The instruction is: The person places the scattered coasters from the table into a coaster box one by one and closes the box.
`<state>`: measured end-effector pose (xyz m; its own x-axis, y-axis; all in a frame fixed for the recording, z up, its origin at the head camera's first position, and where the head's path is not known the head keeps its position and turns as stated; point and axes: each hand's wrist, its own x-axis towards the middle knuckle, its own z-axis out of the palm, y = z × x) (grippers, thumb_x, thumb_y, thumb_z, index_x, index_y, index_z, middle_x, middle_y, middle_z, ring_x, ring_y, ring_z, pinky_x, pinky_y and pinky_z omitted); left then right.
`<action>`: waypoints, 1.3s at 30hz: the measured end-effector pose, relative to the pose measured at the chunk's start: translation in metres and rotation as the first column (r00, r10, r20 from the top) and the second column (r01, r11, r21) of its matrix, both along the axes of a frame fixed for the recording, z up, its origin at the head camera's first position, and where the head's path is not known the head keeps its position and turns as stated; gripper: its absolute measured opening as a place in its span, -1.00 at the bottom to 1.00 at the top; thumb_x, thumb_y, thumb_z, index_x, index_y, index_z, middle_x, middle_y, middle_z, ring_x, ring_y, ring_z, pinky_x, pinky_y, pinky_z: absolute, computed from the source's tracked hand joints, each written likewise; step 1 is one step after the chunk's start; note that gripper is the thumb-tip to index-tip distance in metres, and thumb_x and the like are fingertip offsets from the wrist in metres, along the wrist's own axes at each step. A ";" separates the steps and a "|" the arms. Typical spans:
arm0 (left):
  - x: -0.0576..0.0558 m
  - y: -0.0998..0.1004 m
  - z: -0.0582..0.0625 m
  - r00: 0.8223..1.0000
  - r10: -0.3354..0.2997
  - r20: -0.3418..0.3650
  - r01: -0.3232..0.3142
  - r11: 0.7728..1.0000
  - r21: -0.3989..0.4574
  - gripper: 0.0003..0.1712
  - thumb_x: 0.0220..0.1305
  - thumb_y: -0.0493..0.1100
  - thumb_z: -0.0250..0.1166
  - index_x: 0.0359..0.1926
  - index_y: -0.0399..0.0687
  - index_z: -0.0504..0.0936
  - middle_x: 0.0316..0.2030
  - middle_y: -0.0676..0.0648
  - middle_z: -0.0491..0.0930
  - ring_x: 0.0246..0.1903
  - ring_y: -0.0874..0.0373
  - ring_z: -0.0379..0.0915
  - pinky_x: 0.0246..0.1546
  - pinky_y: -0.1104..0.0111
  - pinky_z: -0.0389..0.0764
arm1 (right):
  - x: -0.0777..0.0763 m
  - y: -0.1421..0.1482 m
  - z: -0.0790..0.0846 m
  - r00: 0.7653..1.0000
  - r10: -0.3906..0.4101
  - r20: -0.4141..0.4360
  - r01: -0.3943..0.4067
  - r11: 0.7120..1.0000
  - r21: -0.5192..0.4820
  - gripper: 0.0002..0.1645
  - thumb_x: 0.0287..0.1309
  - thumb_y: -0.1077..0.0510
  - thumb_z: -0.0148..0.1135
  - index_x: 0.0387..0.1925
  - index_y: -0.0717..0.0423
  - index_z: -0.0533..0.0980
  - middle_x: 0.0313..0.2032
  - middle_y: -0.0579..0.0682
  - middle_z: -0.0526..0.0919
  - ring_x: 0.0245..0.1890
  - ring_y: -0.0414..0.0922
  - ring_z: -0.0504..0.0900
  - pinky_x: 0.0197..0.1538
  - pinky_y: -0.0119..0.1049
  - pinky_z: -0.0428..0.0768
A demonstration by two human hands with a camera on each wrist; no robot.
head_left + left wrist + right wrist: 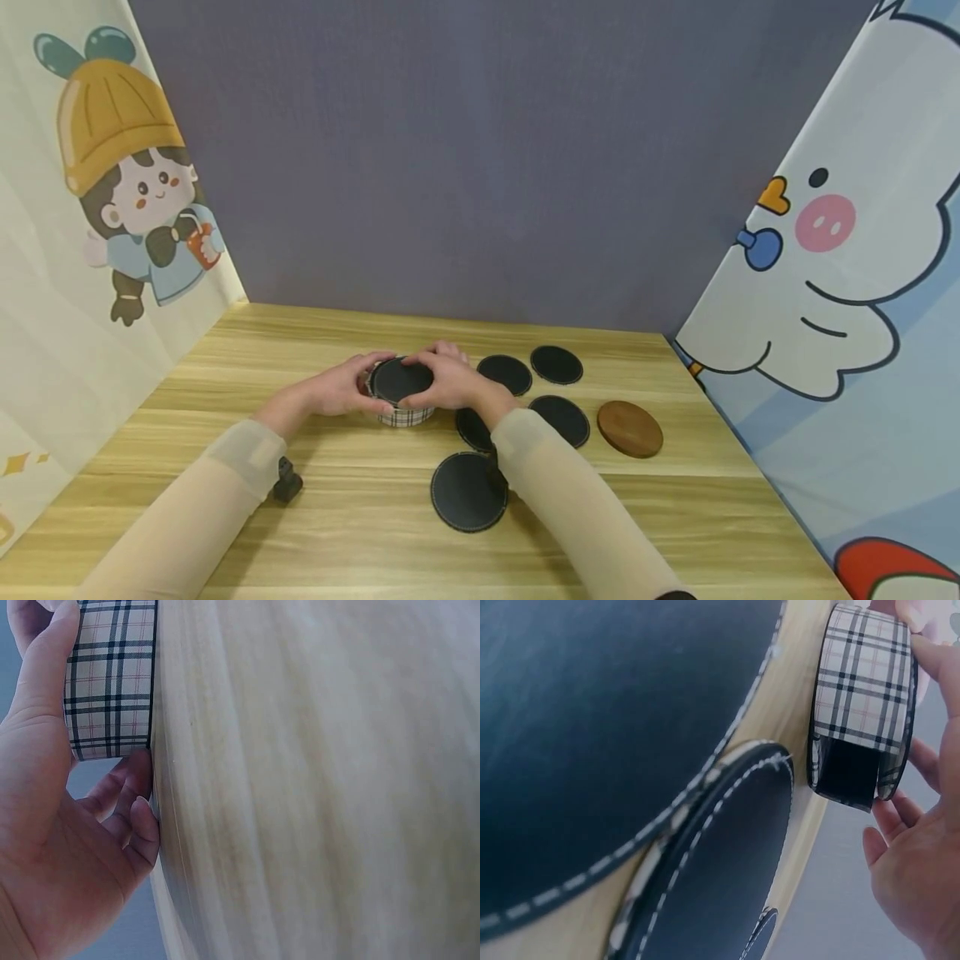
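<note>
A round plaid coaster holder stands on the table with a black coaster across its top. My left hand curls round the holder's left side, its thumb along the front. From the right, my right hand holds the coaster by its edge, thumb at the front rim. In the left wrist view, the left hand lies against the plaid wall. A dark cutout shows in the holder's side in the right wrist view, near the right hand's fingers.
Several black stitched coasters lie right of the holder, including a near one and a far one. Farther right is a brown wooden disc. A grey partition stands behind the wood-grain table, with printed curtains at both sides.
</note>
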<state>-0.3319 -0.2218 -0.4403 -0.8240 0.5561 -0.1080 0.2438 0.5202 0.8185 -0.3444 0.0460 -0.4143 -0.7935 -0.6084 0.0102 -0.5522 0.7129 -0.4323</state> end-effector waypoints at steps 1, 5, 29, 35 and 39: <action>0.000 0.000 0.000 1.000 -0.006 0.002 0.006 1.000 0.008 0.23 0.39 0.06 0.58 0.79 -0.03 -0.03 0.47 -0.45 0.27 0.05 -0.05 0.67 -0.01 0.21 0.70 | 0.000 0.000 0.000 1.000 0.001 -0.001 -0.001 1.000 0.001 -0.07 0.19 -0.37 0.54 0.54 -0.30 0.50 0.47 0.03 0.39 0.45 0.03 0.29 0.46 0.06 0.29; 0.000 0.001 0.000 1.000 -0.022 0.004 0.022 0.999 0.029 0.22 0.41 0.03 0.57 0.79 -0.05 -0.05 0.45 -0.46 0.31 0.09 -0.05 0.68 0.02 0.21 0.71 | 0.000 -0.001 -0.001 1.000 0.003 -0.002 -0.003 1.000 0.005 -0.08 0.21 -0.38 0.55 0.54 -0.31 0.49 0.47 0.02 0.39 0.45 0.02 0.30 0.50 0.07 0.28; 0.002 0.001 0.000 1.000 0.010 -0.022 -0.011 0.999 -0.047 0.29 0.36 0.14 0.59 0.79 -0.04 -0.05 0.46 -0.47 0.33 0.00 -0.04 0.67 -0.02 0.19 0.67 | -0.001 0.009 -0.001 0.999 0.042 0.025 -0.042 0.999 0.027 -0.11 0.32 -0.43 0.47 0.56 -0.25 0.49 0.61 -0.02 0.33 0.64 0.06 0.19 0.65 0.21 0.19; 0.001 0.002 0.001 0.999 0.007 -0.033 -0.008 0.999 -0.033 0.28 0.36 0.09 0.60 0.78 -0.06 -0.04 0.41 -0.46 0.41 -0.01 -0.03 0.68 0.00 0.18 0.67 | 0.001 0.018 0.002 0.998 0.040 0.044 -0.040 0.999 0.002 -0.10 0.34 -0.40 0.47 0.57 -0.22 0.48 0.59 0.02 0.36 0.65 0.09 0.21 0.66 0.26 0.21; 0.002 0.002 0.002 0.999 0.012 -0.041 -0.013 0.999 -0.037 0.27 0.34 0.08 0.62 0.78 -0.07 -0.02 0.41 -0.46 0.42 0.00 -0.04 0.68 0.02 0.20 0.65 | 0.005 0.029 0.003 0.997 0.048 0.060 -0.046 0.999 -0.028 -0.12 0.38 -0.39 0.44 0.58 -0.20 0.46 0.58 0.04 0.35 0.63 0.10 0.27 0.62 0.26 0.30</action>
